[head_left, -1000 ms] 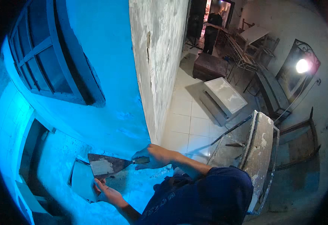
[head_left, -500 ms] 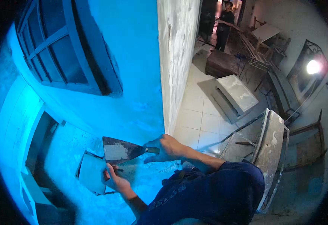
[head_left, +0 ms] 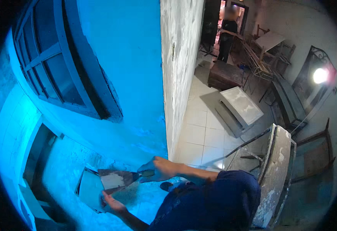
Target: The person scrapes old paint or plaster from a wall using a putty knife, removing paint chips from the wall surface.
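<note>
Right now my right hand (head_left: 158, 169) is wrapped tight around the handle of a broad putty knife (head_left: 116, 179), blade lying across a flat plaster board (head_left: 89, 188); my left hand (head_left: 112, 203) grips that board's lower edge, low against the blue wall (head_left: 130, 69).

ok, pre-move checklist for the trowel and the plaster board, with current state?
1. Right hand grips the trowel by its handle: ok.
2. Left hand supports the flat board from its lower edge: ok.
3. Trowel blade sits over the board, pale material on the blade: ok; whether blade and board touch: cannot tell.
4. Material left on the board: cannot tell, the surface is washed in blue light.
5. Blue wall directly ahead, with no object between it and the hands: ok.
6. Another person stands far off by the doorway, apart from the hands: ok.
</note>
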A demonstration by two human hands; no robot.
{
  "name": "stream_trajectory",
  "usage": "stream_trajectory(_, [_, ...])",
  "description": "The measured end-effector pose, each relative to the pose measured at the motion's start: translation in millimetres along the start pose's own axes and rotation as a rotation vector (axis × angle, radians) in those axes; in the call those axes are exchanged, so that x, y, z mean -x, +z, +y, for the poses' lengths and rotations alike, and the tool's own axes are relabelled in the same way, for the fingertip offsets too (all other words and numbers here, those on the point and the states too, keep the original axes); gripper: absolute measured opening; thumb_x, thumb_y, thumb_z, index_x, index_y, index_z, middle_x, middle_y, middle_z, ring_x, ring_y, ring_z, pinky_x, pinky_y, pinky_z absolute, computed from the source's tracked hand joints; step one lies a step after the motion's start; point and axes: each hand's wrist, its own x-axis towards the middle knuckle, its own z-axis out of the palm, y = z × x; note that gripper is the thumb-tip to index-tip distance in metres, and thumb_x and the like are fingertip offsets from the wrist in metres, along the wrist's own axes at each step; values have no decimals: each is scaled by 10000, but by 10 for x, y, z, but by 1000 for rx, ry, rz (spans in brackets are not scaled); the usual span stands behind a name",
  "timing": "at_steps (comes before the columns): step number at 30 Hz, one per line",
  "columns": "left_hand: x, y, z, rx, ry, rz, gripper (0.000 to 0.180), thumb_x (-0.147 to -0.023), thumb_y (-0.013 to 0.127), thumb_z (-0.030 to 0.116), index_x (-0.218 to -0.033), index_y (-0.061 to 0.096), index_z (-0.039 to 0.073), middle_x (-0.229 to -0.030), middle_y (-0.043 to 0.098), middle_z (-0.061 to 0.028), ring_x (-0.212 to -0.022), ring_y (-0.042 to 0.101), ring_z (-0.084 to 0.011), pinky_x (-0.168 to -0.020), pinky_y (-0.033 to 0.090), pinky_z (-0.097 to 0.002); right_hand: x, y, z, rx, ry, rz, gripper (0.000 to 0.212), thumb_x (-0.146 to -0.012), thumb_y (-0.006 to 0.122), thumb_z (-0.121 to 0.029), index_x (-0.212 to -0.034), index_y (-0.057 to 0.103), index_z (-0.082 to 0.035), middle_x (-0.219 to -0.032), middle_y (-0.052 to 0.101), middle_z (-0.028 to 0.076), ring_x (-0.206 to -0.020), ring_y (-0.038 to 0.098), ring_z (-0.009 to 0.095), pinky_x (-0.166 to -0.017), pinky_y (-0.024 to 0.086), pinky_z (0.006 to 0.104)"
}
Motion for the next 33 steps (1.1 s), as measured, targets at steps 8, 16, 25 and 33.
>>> stream_trajectory(8, [-563, 272, 437, -391, 77, 174, 342, -821, 626, 294, -846, 577, -43, -808, 578, -97, -713, 561, -183, -626, 483, -306, -440, -350, -85, -134, -98, -113, 347, -753, 700, -304, -992, 626, -64, -799, 649, 123, -689, 617, 292, -607, 470, 360])
stream_trajectory(16, [-554, 1084, 1032, -151, -23, 119, 300, -841, 614, 284, -782, 510, 9, -754, 517, -53, -688, 528, -158, -597, 467, -300, -673, -323, 121, -390, -123, -128, 342, -760, 702, -279, -1005, 619, -56, -797, 647, 107, -691, 607, 213, -650, 469, 318])
stream_trajectory(25, [-586, 442, 1079, -95, -112, 109, 334, -857, 588, 324, -873, 487, 7, -854, 518, -93, -779, 538, -195, -685, 481, -337, -921, -26, -268, -302, -111, -162, 345, -754, 690, -306, -1002, 625, -75, -757, 637, 83, -635, 573, 179, -615, 453, 306])
stream_trajectory(33, [-683, -1000, 1347, -13, -76, 3, 381, -885, 496, 356, -980, 485, -12, -951, 533, -121, -874, 559, -229, -740, 492, -373, -1022, 1095, -977, -280, -54, -184, 391, -733, 689, -415, -970, 641, -108, -804, 652, 87, -692, 612, 247, -636, 465, 344])
